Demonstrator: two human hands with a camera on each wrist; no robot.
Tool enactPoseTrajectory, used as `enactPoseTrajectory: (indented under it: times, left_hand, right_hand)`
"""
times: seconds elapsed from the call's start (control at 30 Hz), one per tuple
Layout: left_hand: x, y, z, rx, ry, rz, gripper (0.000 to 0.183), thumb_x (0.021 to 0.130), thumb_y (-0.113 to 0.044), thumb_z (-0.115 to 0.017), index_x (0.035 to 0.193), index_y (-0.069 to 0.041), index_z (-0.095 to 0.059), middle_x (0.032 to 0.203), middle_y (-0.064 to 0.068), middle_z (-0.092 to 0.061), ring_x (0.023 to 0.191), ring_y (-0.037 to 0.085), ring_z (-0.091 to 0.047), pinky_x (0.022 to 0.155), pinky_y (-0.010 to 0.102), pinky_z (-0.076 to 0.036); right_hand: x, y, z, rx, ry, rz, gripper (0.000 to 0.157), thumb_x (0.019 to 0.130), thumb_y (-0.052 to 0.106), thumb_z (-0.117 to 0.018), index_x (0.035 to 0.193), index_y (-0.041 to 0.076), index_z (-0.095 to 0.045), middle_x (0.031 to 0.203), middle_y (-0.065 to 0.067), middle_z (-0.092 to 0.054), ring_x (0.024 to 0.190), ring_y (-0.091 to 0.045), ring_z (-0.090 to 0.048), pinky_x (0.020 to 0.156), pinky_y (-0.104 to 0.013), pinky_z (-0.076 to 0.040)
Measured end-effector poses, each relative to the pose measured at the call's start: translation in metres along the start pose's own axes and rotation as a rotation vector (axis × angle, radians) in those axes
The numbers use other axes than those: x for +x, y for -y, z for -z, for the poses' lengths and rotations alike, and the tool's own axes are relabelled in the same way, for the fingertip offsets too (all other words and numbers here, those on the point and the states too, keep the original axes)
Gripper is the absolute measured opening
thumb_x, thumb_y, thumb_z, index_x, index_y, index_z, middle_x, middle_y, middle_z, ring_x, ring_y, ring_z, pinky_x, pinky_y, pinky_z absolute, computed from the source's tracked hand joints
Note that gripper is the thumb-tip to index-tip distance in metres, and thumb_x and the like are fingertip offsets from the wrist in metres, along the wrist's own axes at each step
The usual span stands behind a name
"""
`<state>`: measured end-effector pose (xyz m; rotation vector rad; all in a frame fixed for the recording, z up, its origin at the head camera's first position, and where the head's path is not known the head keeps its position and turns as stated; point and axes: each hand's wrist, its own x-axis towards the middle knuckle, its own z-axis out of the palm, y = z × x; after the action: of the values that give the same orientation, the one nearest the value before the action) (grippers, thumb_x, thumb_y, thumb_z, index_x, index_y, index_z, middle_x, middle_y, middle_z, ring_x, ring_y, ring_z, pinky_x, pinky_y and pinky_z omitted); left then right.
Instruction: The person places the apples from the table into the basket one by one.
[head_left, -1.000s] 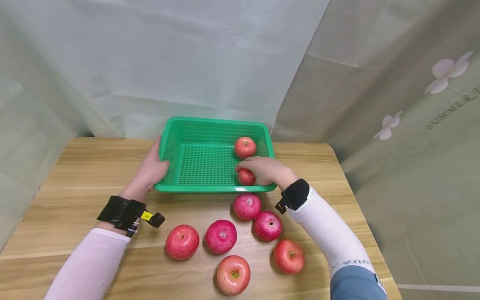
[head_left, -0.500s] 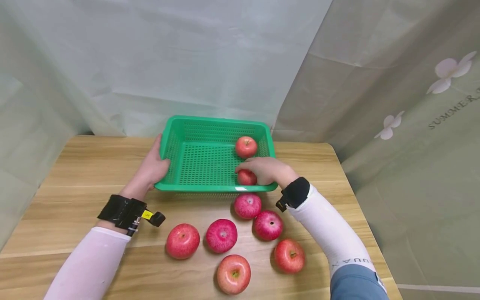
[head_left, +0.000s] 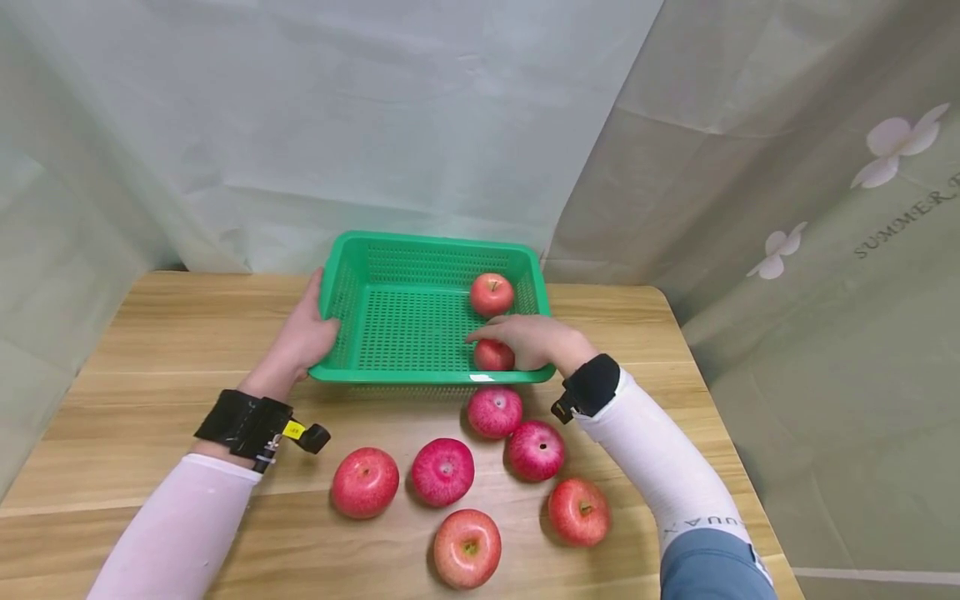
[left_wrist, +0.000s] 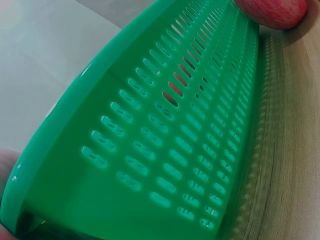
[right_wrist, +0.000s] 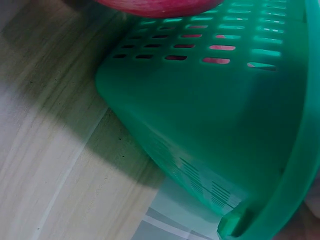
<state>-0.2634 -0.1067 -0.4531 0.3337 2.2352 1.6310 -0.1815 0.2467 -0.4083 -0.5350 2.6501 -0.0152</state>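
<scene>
On my head feed, the left hand [head_left: 309,329] grips the green basket [head_left: 405,377] by its rim, left of centre, its fingers mostly hidden behind the wall; my left wrist feed crops that hand to slivers at lower left. Six loose apples [head_left: 442,472] lie on the table [head_left: 187,350] across the lower middle. Right of centre, the basket holds a far apple [head_left: 492,294] and a near apple [head_left: 493,357], partly covered by the right hand [head_left: 534,340]. With its thumb hidden, I can't tell whether it grasps or merely touches that fruit.

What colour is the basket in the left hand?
The basket is green, seen best in the head view.
</scene>
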Motion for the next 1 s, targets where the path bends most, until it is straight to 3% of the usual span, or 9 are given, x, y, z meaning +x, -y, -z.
enactPoseTrajectory:
  times: [0.3, 0.47, 0.63, 0.8, 1.0]
  left_hand:
    - [0.001, 0.0, -0.001, -0.013, 0.004, -0.011, 0.096, 0.101, 0.007, -0.037, 0.17, -0.03, 0.019, 0.171, 0.033, -0.017, 0.114, 0.048, -0.058, 0.078, 0.054, -0.062]
    - [0.001, 0.002, 0.0, -0.003, 0.0, -0.01, 0.096, 0.101, 0.007, -0.037, 0.17, -0.029, 0.02, 0.172, 0.033, -0.013, 0.119, 0.05, -0.056, 0.079, 0.054, -0.062]
    - [0.001, 0.003, 0.0, 0.012, -0.002, -0.007, 0.096, 0.101, 0.007, -0.037, 0.17, -0.028, 0.02, 0.173, 0.033, -0.011, 0.123, 0.05, -0.053, 0.081, 0.054, -0.061]
    - [0.002, 0.003, 0.001, 0.011, -0.001, -0.007, 0.096, 0.102, 0.007, -0.037, 0.17, -0.028, 0.02, 0.171, 0.035, -0.013, 0.114, 0.049, -0.058, 0.078, 0.054, -0.062]
    - [0.003, 0.004, 0.001, 0.017, 0.003, -0.005, 0.094, 0.103, 0.006, -0.036, 0.17, -0.027, 0.02, 0.172, 0.034, -0.012, 0.116, 0.048, -0.057, 0.079, 0.053, -0.062]
  right_hand:
    - [-0.002, 0.0, 0.003, 0.023, 0.009, 0.015, 0.083, 0.093, 0.001, -0.074, 0.162, 0.04, -0.049, 0.157, 0.001, -0.054, 0.142, -0.022, -0.048, 0.112, -0.042, -0.047]
    - [-0.004, 0.0, 0.007, 0.07, 0.0, 0.034, 0.083, 0.091, -0.005, -0.072, 0.163, 0.032, -0.05, 0.159, 0.0, -0.052, 0.146, -0.025, -0.045, 0.117, -0.044, -0.044]
    - [-0.008, 0.002, 0.009, 0.08, -0.005, 0.028, 0.082, 0.093, -0.007, -0.068, 0.163, 0.031, -0.049, 0.162, -0.001, -0.05, 0.15, -0.026, -0.041, 0.12, -0.044, -0.04]
    - [-0.015, 0.003, 0.012, 0.091, -0.059, 0.055, 0.082, 0.091, -0.014, -0.062, 0.162, 0.024, -0.052, 0.161, -0.002, -0.052, 0.15, -0.028, -0.041, 0.118, -0.044, -0.043]
    - [-0.023, -0.002, 0.01, 0.126, -0.151, 0.11, 0.08, 0.087, -0.016, -0.062, 0.159, 0.019, -0.055, 0.159, -0.003, -0.053, 0.147, -0.027, -0.044, 0.111, -0.041, -0.048]
